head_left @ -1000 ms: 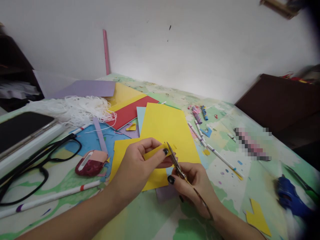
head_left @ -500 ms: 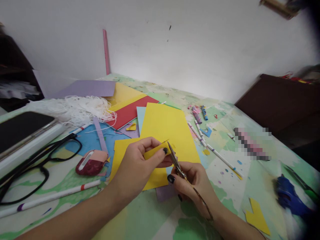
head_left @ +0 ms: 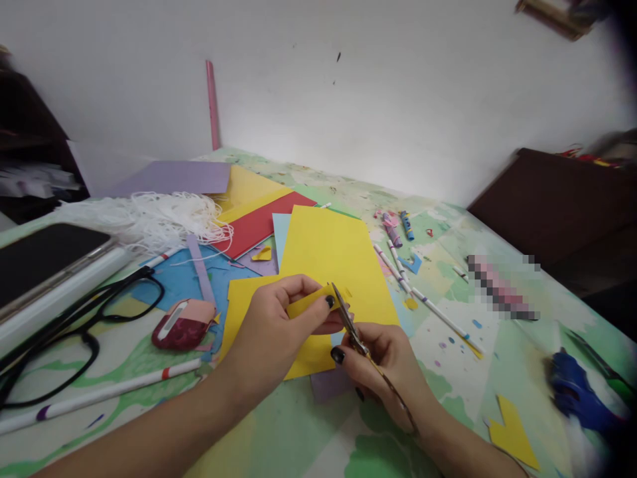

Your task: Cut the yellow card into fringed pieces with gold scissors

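Between the thumb and fingers of my left hand (head_left: 281, 328) is a small yellow paper strip (head_left: 304, 304), pinched near its right end. My right hand (head_left: 391, 365) grips a pair of scissors (head_left: 354, 335), whose blades point up and left and meet the right end of the strip. Tiny yellow snippets lie just right of the blade tips. Under both hands lie larger yellow sheets (head_left: 331, 249). A purple piece of paper (head_left: 328, 385) sticks out below them.
On the left are black glasses (head_left: 94, 332), a maroon-and-pink case (head_left: 183, 324), a phone (head_left: 44, 259) and white string (head_left: 164, 216). To the right lie markers (head_left: 445, 318), a blue glue gun (head_left: 580, 392) and a yellow paper scrap (head_left: 512, 431). A wall stands behind the table.
The scissor tips have shifted very slightly left and down at the strip's end. Both hands keep their holds and the rest stays in place.
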### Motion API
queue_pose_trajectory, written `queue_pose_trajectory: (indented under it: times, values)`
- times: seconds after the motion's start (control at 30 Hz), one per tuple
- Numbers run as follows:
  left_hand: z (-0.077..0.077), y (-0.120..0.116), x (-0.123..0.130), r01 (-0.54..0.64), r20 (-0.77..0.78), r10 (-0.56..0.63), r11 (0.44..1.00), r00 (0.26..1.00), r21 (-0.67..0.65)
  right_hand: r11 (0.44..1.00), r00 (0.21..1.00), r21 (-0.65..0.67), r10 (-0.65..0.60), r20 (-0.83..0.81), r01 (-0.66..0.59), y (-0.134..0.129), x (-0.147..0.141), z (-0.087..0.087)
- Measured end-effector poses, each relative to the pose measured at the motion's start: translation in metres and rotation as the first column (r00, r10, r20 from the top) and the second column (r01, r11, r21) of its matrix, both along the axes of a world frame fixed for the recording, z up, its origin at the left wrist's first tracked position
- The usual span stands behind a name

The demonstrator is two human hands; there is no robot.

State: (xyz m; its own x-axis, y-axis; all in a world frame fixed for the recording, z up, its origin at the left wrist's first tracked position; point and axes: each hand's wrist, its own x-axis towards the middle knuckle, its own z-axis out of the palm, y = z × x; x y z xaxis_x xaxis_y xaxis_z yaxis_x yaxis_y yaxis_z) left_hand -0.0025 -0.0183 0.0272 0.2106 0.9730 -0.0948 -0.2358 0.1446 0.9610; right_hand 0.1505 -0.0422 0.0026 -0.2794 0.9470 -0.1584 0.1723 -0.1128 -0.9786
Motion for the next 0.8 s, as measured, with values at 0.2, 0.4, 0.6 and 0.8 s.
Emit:
queue_pose_trajectory:
  times: [0.2,0.4,0.6,0.8]
  values:
    - [-0.0036,0.0013,-0.0005,0.000,0.010,-0.001,1.000,1.000,0.010,1.000,0.999,-0.012,-0.015,0.037,0.015,0.0014,-0.0003,-0.0025]
    - [-0.0048,0.0017,0.0000,-0.005,0.021,0.004,1.000,1.000,0.009,1.000,0.999,-0.019,-0.020,0.042,0.021,0.0013,0.0001,-0.0073]
    - [-0.0022,0.0012,0.0004,-0.006,0.006,0.006,1.000,1.000,-0.005,1.000,0.999,-0.017,-0.021,0.024,0.022,0.0021,-0.0008,-0.0051]
    - [-0.0017,0.0023,0.0013,-0.011,0.011,0.011,1.000,1.000,-0.025,1.000,0.996,0.006,0.015,-0.083,-0.014,-0.0001,0.0012,-0.0002]
